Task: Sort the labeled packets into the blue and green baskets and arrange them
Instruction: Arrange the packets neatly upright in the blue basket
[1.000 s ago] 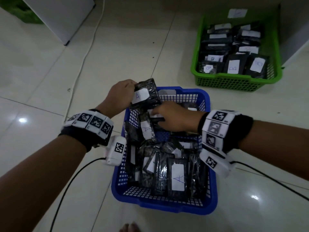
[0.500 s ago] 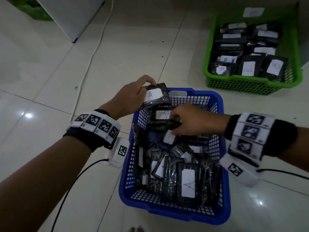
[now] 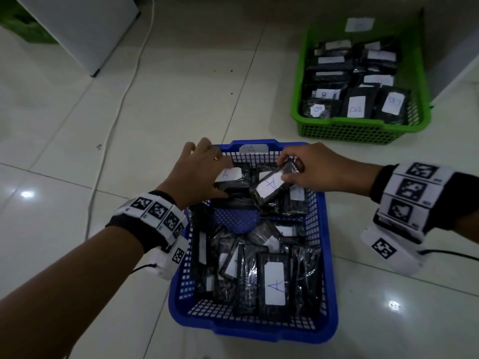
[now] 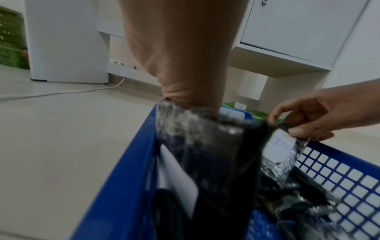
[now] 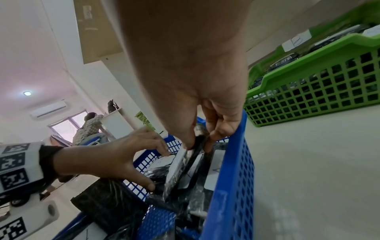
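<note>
The blue basket [image 3: 329, 255] on the tiled floor holds several black packets with white "A" labels. My right hand [image 3: 287, 167] pinches one tilted "A" packet [image 3: 269, 186] by its top edge, just above the basket's far end; the pinch [image 5: 199, 142] also shows in the right wrist view. My left hand [image 3: 207, 169] lies with spread fingers over an "A" packet [image 3: 229, 174] in the far left corner, thumb on the packets' near side. The green basket [image 3: 363, 130], far right, holds rows of "B" packets.
A white cable [image 3: 116, 117] runs across the floor to the left of the baskets. A white cabinet [image 3: 85, 27] stands at the far left with another green crate [image 3: 18, 22] beside it. A person [image 5: 88, 125] sits in the background of the right wrist view.
My left hand lowered its "A" packet into the basket's far left corner and spread flat over it. My right hand lifted another "A" packet from the middle toward the far end.
</note>
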The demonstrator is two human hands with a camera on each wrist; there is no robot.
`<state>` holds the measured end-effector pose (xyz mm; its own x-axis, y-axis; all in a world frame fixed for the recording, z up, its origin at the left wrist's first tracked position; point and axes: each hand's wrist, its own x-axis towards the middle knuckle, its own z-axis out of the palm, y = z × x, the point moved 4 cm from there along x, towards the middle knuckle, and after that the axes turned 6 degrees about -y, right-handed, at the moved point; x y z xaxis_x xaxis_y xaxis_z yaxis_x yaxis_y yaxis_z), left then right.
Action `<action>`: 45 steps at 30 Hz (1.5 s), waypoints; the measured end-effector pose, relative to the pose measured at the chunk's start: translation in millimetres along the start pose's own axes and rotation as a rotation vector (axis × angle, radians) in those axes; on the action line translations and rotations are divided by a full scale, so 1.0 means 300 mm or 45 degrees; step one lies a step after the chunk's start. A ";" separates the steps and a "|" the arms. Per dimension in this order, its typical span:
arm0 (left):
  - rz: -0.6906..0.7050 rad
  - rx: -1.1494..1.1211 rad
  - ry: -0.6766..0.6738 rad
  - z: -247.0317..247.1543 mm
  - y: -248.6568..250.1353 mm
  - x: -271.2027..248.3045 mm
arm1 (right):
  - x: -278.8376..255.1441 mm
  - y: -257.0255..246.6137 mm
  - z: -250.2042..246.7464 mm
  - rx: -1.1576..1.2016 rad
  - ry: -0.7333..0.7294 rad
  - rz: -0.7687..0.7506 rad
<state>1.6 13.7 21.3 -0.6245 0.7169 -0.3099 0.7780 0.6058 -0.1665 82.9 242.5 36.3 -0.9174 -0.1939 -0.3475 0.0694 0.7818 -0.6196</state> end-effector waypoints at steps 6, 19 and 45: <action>-0.083 -0.218 -0.205 -0.016 0.048 0.029 | -0.008 0.015 0.017 0.107 0.025 0.037; -0.248 -1.365 -0.203 -0.079 0.202 0.029 | 0.002 -0.025 -0.027 0.147 0.172 0.018; -0.169 -0.088 -0.914 -0.035 0.047 -0.165 | -0.058 -0.098 0.121 -0.759 -0.242 -0.082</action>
<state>42.7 -9.5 44.2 -0.4960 0.2476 -0.8323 0.6782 0.7090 -0.1933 111.2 201.3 35.0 -0.8232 -0.3104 -0.4754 -0.2640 0.9506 -0.1636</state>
